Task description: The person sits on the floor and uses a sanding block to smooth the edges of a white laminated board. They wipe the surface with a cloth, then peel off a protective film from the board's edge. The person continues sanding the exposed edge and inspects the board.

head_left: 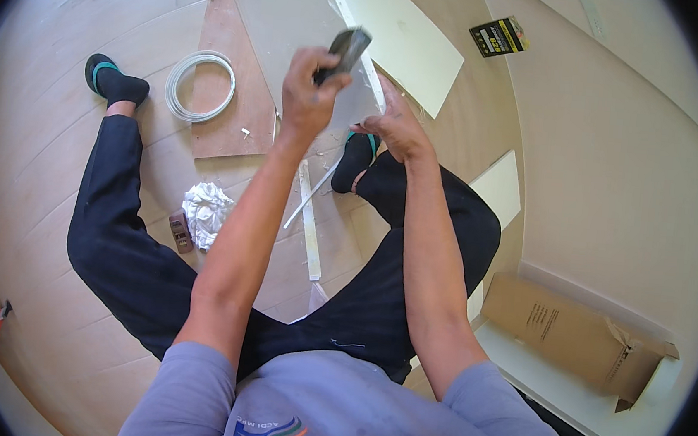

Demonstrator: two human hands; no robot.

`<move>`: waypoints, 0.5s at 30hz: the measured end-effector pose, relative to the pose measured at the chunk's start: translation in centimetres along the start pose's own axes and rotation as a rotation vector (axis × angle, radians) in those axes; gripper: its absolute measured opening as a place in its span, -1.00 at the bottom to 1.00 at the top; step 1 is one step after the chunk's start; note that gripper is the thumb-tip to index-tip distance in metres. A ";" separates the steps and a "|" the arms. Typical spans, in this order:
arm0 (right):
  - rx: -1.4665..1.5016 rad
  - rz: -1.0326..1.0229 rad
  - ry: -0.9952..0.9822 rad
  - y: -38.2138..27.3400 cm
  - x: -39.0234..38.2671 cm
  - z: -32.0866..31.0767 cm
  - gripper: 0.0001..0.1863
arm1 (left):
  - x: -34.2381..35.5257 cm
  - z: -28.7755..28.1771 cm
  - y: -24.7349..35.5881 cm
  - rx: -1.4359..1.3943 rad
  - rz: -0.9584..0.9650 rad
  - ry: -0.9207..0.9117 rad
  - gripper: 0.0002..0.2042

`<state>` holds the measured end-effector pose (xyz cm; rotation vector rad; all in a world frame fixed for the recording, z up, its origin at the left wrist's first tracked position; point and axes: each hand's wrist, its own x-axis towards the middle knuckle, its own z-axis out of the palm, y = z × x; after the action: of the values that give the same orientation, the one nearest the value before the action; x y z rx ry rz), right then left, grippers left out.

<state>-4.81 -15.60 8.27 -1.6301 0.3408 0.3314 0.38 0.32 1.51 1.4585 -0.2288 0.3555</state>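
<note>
My left hand (310,90) is closed around a dark grey, block-shaped hand tool (348,52), raised just over the long white edge of a grey panel (279,17). The tool's exact kind does not show. My right hand (402,130) grips the near corner of that panel, thumb on the grey face and fingers across the edge. Whitish scraps cling along the edge. Below the panel, a thin white strip (309,227) lies on the floor between my legs.
A coil of white edging (171,86) lies partly on a reddish board (231,140). Nearby are a crumpled white cloth (207,210) and a small brown box (181,232). A cream panel (417,54), black-yellow packet (499,37) and cardboard box (571,337) stand rightward.
</note>
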 end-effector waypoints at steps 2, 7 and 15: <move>-0.005 -0.057 0.018 2.1 0.0 -0.4 0.04 | 3.2 1.3 0.5 -0.041 0.094 0.028 -0.71; -0.015 -0.046 0.021 1.9 -0.9 0.0 0.01 | 0.8 2.6 1.2 0.118 0.208 -0.042 -0.73; 0.218 -0.030 -0.073 1.7 -0.8 -0.9 0.01 | -9.8 -1.0 -2.1 0.101 -0.035 -0.167 -0.67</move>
<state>-6.26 -16.65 7.18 -1.4041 0.2859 0.3189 -8.03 0.22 -4.12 1.5920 -0.3223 0.2193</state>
